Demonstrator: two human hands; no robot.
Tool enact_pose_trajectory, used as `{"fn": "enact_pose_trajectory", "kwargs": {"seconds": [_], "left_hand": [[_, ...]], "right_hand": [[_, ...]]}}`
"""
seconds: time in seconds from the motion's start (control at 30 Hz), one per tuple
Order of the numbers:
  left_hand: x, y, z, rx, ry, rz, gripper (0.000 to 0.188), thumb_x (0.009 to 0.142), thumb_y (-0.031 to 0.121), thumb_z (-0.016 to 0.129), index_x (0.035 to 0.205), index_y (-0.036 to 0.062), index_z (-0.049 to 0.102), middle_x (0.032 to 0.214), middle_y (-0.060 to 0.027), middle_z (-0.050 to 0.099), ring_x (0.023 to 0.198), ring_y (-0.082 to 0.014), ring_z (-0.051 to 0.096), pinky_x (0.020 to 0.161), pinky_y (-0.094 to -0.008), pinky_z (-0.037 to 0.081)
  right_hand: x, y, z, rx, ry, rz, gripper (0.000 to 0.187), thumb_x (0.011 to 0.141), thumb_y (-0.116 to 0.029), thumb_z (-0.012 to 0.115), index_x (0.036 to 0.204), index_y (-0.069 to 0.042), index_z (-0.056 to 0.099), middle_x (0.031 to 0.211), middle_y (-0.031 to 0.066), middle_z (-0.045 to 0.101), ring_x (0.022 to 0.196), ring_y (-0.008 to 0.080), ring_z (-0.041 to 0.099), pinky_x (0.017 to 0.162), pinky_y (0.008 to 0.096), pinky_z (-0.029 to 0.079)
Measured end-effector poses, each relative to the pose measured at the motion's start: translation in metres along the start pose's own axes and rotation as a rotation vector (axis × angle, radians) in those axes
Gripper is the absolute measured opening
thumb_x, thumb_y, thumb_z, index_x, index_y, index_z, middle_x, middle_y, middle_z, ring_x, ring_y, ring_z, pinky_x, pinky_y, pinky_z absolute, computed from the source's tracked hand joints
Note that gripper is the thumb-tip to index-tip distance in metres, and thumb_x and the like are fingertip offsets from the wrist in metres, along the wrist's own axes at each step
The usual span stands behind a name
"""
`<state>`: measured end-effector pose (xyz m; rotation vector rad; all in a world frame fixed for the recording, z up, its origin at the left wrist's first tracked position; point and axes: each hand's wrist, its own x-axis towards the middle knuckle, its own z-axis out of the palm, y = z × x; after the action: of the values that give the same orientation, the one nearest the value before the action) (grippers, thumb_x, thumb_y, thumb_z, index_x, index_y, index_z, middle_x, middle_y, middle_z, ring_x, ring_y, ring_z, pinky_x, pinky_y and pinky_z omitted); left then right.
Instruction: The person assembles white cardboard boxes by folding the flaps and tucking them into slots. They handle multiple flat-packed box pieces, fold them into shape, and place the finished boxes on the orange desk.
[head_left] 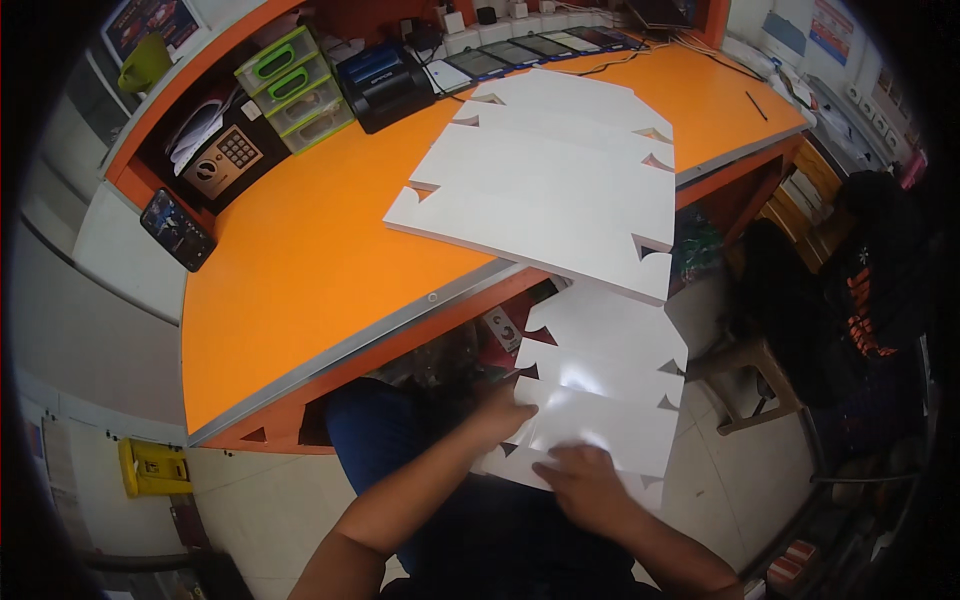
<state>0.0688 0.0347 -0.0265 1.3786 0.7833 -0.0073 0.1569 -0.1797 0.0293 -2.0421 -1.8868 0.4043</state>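
A white die-cut cardboard sheet (pixel 610 330) with notches along both sides slopes from the desk's edge down over my lap. Its surface is glossy, with light glaring near the middle. My left hand (pixel 503 415) grips the sheet's left side, the thumb lying on top. Over the near part of the sheet, my right hand (pixel 590 485) has its fingers curled in against the surface. Whether anything is pinched in them is hidden. A stack of similar white cardboard sheets (pixel 550 170) lies on the desk and overhangs its front edge, just beyond the sheet in my hands.
On the orange desk (pixel 300 300) a phone (pixel 178 230) leans at the left, near a black safe (pixel 225 160), green-framed drawers (pixel 297 90) and a black printer (pixel 385 85). Several tablet-like devices (pixel 510 52) line the back. A stool (pixel 745 385) stands at the right.
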Motion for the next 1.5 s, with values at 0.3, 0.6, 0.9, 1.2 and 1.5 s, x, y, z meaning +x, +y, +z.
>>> {"fn": "enact_pose_trajectory", "kwargs": {"seconds": [0.3, 0.6, 0.9, 1.2, 1.5], "left_hand": [[0.001, -0.018, -0.013, 0.506, 0.024, 0.16, 0.034, 0.085, 0.011, 0.062, 0.116, -0.0039, 0.062, 0.107, -0.0194, 0.068, 0.099, -0.0294, 0.065, 0.089, -0.0404, 0.051], [-0.003, -0.011, 0.016, 0.625, 0.156, 0.202, 0.045, 0.084, 0.01, 0.055, 0.126, -0.0065, 0.051, 0.111, -0.0311, 0.063, 0.108, -0.045, 0.062, 0.095, -0.0479, 0.048], [-0.006, -0.022, 0.039, 0.445, 0.24, 0.187, 0.048, 0.089, 0.008, 0.053, 0.134, -0.0058, 0.044, 0.122, -0.0327, 0.059, 0.114, -0.0464, 0.059, 0.099, -0.0502, 0.046], [-0.013, -0.02, 0.061, 0.454, 0.303, 0.179, 0.044, 0.089, 0.014, 0.057, 0.126, -0.0074, 0.046, 0.12, -0.0312, 0.055, 0.114, -0.0442, 0.056, 0.099, -0.0495, 0.044], [0.0, -0.036, 0.065, 0.495, 0.268, 0.203, 0.056, 0.092, 0.016, 0.056, 0.137, -0.0095, 0.035, 0.138, -0.0333, 0.042, 0.132, -0.0461, 0.04, 0.112, -0.0479, 0.031]], "right_hand": [[0.006, 0.001, 0.022, 0.046, -0.01, -0.129, 0.045, 0.073, -0.016, 0.072, 0.117, -0.015, 0.067, 0.13, 0.0049, 0.055, 0.118, 0.0275, 0.048, 0.094, 0.0459, 0.041], [0.009, -0.007, 0.01, -0.03, 0.007, -0.105, 0.043, 0.073, -0.019, 0.072, 0.115, -0.015, 0.065, 0.143, 0.0057, 0.048, 0.127, 0.0286, 0.044, 0.099, 0.0492, 0.038], [0.009, -0.005, 0.017, -0.057, 0.033, -0.123, 0.042, 0.073, -0.023, 0.071, 0.114, -0.015, 0.065, 0.13, 0.0057, 0.053, 0.127, 0.0273, 0.043, 0.098, 0.0501, 0.038], [0.005, -0.002, 0.02, -0.118, 0.053, -0.157, 0.045, 0.073, -0.024, 0.071, 0.116, -0.014, 0.064, 0.124, 0.0076, 0.057, 0.127, 0.0287, 0.043, 0.096, 0.0503, 0.039], [0.006, -0.001, 0.023, -0.102, 0.035, -0.206, 0.043, 0.074, -0.02, 0.067, 0.115, -0.006, 0.062, 0.12, 0.0113, 0.059, 0.122, 0.028, 0.05, 0.094, 0.0448, 0.042]]}}
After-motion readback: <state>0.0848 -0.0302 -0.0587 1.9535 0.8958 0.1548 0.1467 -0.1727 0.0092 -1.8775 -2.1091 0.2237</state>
